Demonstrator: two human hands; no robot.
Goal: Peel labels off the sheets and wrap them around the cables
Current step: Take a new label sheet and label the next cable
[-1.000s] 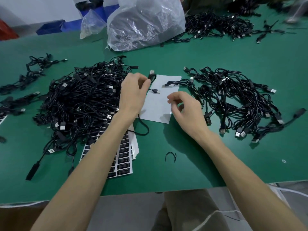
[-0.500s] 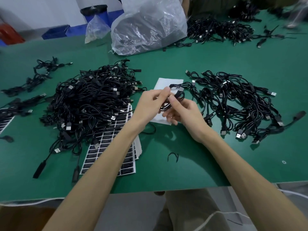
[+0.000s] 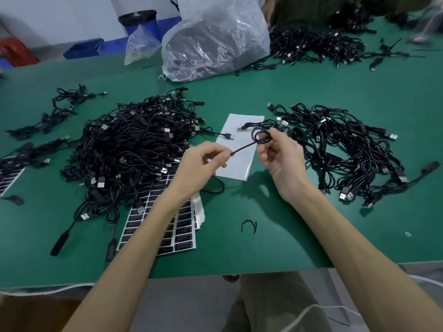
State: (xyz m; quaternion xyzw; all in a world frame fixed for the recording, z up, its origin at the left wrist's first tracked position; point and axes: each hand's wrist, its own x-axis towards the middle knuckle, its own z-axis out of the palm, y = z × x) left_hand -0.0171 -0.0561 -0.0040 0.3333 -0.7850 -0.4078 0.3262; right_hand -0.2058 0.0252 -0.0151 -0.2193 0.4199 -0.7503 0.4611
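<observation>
A thin black cable (image 3: pixel 260 136) is stretched between both hands above a blank white backing sheet (image 3: pixel 236 164). My right hand (image 3: pixel 281 161) grips its coiled part between thumb and fingers. My left hand (image 3: pixel 202 165) pinches the straight end of the same cable at the fingertips. A stack of sheets with black labels (image 3: pixel 178 230) lies under my left forearm, partly covered by it. A big pile of black USB cables (image 3: pixel 134 144) sits to the left, and another pile (image 3: pixel 347 149) to the right.
A clear plastic bag (image 3: pixel 215 41) stands at the back of the green table (image 3: pixel 311 87), with more cables (image 3: pixel 318 45) behind it. Smaller cable bundles (image 3: pixel 55 111) lie far left. A loose black twist tie (image 3: pixel 249 225) lies near the front edge.
My hands have moved apart, drawing the cable's end out to the left while the coil stays in my right hand. One second ago only my left hand held the cable.
</observation>
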